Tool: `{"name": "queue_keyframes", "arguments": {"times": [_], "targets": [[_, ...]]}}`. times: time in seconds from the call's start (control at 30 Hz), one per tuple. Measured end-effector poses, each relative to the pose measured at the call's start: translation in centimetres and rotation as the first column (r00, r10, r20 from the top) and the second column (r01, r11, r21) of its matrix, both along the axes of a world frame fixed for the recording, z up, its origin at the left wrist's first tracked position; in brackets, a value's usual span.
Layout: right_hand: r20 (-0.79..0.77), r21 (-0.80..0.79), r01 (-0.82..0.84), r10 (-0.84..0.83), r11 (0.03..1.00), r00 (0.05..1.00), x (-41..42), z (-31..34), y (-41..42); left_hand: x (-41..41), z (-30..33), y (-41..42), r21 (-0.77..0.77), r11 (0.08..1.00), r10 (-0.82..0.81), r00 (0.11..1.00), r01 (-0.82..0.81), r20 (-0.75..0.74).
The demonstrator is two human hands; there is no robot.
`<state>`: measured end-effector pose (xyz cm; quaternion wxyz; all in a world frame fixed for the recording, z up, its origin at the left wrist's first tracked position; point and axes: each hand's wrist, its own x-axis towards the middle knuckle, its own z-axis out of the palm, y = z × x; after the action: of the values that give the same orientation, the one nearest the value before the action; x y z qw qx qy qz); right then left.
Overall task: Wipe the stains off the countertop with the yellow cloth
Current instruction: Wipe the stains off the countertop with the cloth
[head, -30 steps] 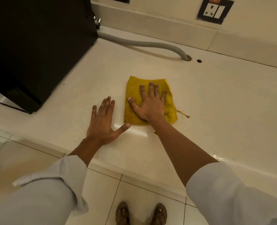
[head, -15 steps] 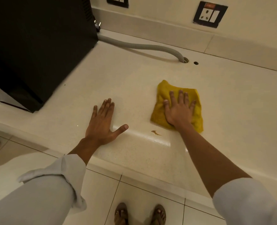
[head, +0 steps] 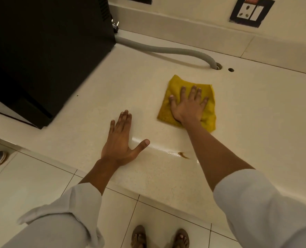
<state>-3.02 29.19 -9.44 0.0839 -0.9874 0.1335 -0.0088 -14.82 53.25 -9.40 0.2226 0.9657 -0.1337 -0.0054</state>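
The yellow cloth lies flat on the cream countertop, right of centre. My right hand presses on it, palm down, fingers spread, covering its middle. My left hand rests flat on the bare counter to the cloth's left, fingers apart, holding nothing. A small brown stain sits near the counter's front edge, between my two forearms and nearer than the cloth. A wet shiny streak runs beside that stain.
A tall black appliance fills the counter's left side. A grey corrugated hose runs from behind it into a hole near the back wall. A wall socket is above. White floor tiles and sandalled feet are below.
My right hand slid the cloth from the counter's middle to the right and slightly away, uncovering the brown stain near the front edge. The left hand stayed flat in place.
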Motion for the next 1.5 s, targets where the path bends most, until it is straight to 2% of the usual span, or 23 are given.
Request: {"name": "queue_keyframes", "arguments": {"times": [0.23, 0.4, 0.6, 0.93, 1.17, 1.5], "targets": [[0.011, -0.002, -0.077, 0.077, 0.997, 0.997, -1.3, -0.2, 7.2, -0.1, 0.0, 0.3, -0.23, 0.973, 0.012, 0.999, -0.001, 0.046], [0.023, 0.042, -0.098, 0.097, 0.994, 0.995, -4.9, 0.0, 10.2, -0.1, 0.3, 0.9, -0.427, 0.902, 0.095, 0.995, -0.069, 0.041], [0.034, 0.051, -0.105, 0.104, 0.993, 0.994, -9.5, 0.0, 11.7, -0.3, 0.5, 1.4, -0.496, 0.864, 0.107, 0.994, -0.083, 0.02], [0.089, 0.071, -0.093, 0.087, 0.993, 0.992, -15.2, -0.3, 11.1, -0.8, 0.3, 1.7, -0.392, 0.92, 0.016, 1.0, -0.011, 0.011], [0.079, 0.074, -0.034, 0.028, 0.997, 0.996, -18.9, -0.1, 8.5, -1.1, 0.3, 1.2, -0.147, 0.988, -0.047, 0.999, 0.047, 0.005], [0.065, 0.055, 0.109, -0.113, 0.992, 0.991, -23.9, 0.1, 1.5, -1.4, 0.7, 0.7, 0.017, 0.999, -0.051, 0.998, 0.052, -0.031]]}}
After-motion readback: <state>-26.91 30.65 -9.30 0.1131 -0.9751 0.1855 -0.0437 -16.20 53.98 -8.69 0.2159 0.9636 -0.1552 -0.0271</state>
